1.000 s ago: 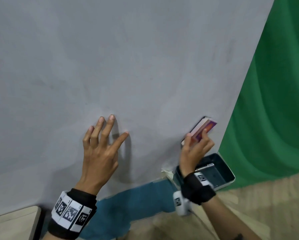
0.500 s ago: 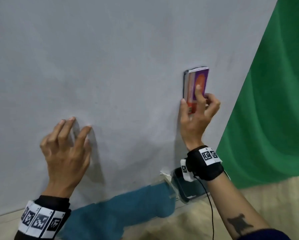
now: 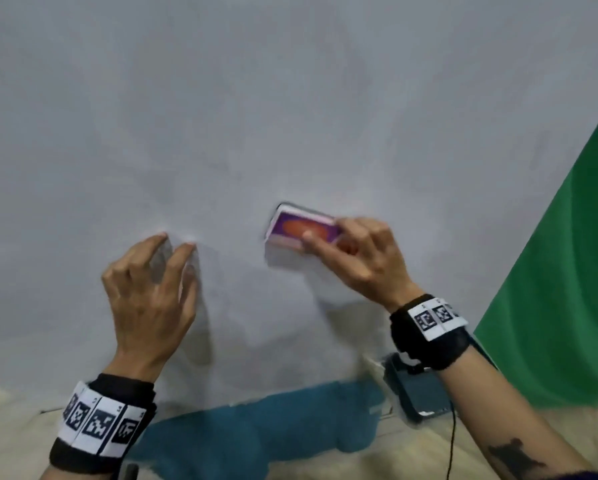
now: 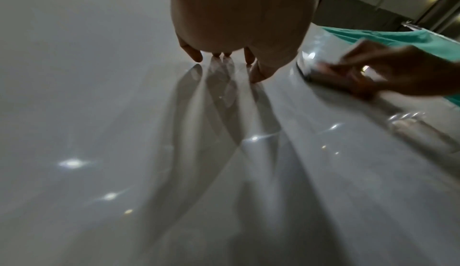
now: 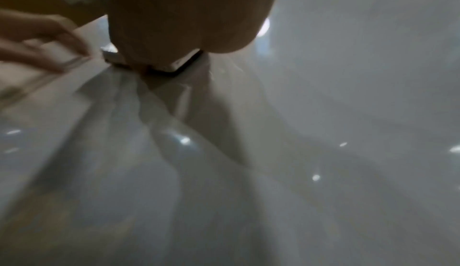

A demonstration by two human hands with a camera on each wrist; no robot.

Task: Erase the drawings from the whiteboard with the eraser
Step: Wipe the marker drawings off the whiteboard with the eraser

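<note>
The whiteboard [image 3: 290, 116] fills most of the head view, grey-white with only faint smudges and no clear drawing showing. My right hand [image 3: 363, 258] grips the eraser [image 3: 301, 230], a flat block with a purple and orange top, and presses it flat on the board, lying sideways. In the right wrist view the eraser's dark felt edge [image 5: 164, 69] meets the board under my palm. My left hand [image 3: 148, 292] stands to the left of the eraser, its fingertips [image 4: 256, 77] touching the whiteboard [image 4: 124, 132] and holding nothing.
A green cloth [image 3: 567, 271] hangs past the board's right edge. A dark blue-grey case [image 3: 418, 393] lies at the board's lower right corner, under my right wrist. A teal patch [image 3: 256, 431] lies below the board's lower edge, with a beige surface [image 3: 411, 459] around it.
My right hand has swept the eraser left and down across the board and turned it from upright to sideways. My left hand stays with its fingertips on the board.
</note>
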